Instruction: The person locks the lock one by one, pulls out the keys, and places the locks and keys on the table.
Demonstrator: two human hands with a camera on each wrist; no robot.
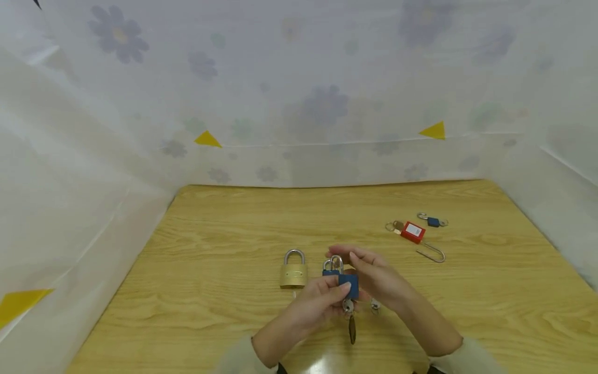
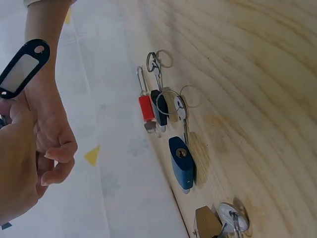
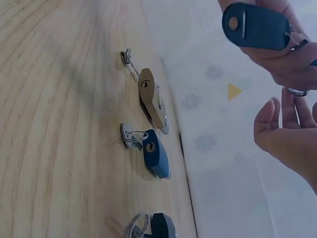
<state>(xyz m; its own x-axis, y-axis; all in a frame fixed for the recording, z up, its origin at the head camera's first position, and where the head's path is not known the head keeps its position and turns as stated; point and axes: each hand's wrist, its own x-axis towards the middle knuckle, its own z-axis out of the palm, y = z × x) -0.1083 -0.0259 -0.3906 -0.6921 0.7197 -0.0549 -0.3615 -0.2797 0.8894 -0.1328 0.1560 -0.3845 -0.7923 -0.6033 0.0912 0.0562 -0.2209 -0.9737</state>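
Observation:
In the head view, my left hand point(image 1: 314, 302) holds a blue padlock point(image 1: 348, 289) upright, thumb on its front. Its shackle point(image 1: 336, 264) stands off to the left side of the body and looks unlocked. A key point(image 1: 348, 305) sits at the bottom, with a dark oval tag point(image 1: 352, 330) dangling. My right hand point(image 1: 378, 275) is beside the shackle, fingers loosely bent; in the right wrist view those fingers point(image 3: 275, 116) grip nothing visible. Behind the held lock, another blue padlock point(image 1: 329, 272) is partly hidden. In the right wrist view it lies on the table point(image 3: 156, 157).
A brass padlock point(image 1: 294, 275) lies left of my hands on the wooden table point(image 1: 224, 228). Further back on the right are a red padlock point(image 1: 413, 232) and a small blue padlock point(image 1: 433, 222), both with open shackles. A dark blue padlock point(image 2: 159, 106) also lies there with its key.

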